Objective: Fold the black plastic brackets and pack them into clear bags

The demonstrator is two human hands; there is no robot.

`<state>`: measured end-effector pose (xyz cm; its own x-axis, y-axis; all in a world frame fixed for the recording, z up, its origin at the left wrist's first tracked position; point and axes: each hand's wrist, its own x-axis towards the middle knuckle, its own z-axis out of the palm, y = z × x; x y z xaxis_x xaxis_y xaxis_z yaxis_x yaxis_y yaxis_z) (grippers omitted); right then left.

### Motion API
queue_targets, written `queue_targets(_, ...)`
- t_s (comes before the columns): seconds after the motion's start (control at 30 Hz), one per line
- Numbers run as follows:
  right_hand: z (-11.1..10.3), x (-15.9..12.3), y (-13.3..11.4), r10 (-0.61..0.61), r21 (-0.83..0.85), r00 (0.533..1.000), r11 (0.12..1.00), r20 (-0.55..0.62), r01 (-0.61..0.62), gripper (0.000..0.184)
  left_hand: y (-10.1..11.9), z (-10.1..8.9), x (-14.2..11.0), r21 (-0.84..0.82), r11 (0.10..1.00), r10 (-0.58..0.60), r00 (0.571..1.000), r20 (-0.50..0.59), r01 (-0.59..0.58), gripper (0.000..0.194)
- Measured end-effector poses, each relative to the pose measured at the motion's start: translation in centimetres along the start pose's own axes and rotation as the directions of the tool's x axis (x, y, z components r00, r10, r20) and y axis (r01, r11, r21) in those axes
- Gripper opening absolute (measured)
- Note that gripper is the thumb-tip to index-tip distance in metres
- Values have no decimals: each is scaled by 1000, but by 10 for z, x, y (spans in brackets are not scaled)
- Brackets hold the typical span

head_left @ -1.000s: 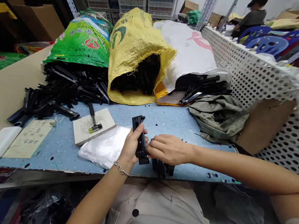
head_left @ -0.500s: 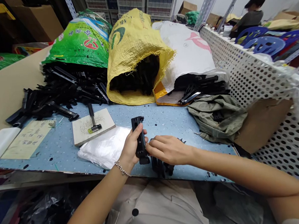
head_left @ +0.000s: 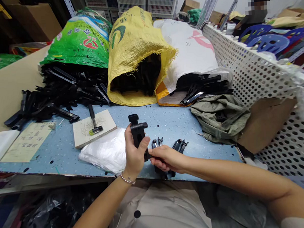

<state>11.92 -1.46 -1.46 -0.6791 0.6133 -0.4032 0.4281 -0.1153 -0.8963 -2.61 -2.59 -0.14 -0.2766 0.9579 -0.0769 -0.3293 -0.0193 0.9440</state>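
My left hand (head_left: 137, 155) is closed around a black plastic clamp (head_left: 138, 134), held upright above the table with its jaw end at the top. My right hand (head_left: 168, 158) pinches at the clamp's lower right end; its fingers are closed, and the exact part between them is partly hidden. Under and beside the right hand lie several black plastic pieces (head_left: 179, 145), some covered by the hand. Left of the left hand is a stack of clear plastic bags (head_left: 102, 152).
A small hammer (head_left: 93, 121) rests on a pale board (head_left: 79, 134). Black parts (head_left: 62, 96) spill from a green sack (head_left: 76, 43); a yellow sack (head_left: 133, 35) and a white sack (head_left: 186, 45) lie alongside. A perforated white panel (head_left: 259, 82) borders the right. A person (head_left: 255, 13) is behind it.
The clamp has turned in my left hand, so its jaw end now shows at the top. My right hand has shifted and turned, uncovering black pieces on the table behind it.
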Motion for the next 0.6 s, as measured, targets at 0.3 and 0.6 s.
queue_targets(0.3,-17,-16,-2,-674,-840,734,351,81,415,26,2,6,10,-188,914,-337,931,143,360,41)
queue_targets(0.6,-17,-30,23,-143,-209,933,975,-330,75,26,-25,-9,17,-60,957,-281,958,59,285,48)
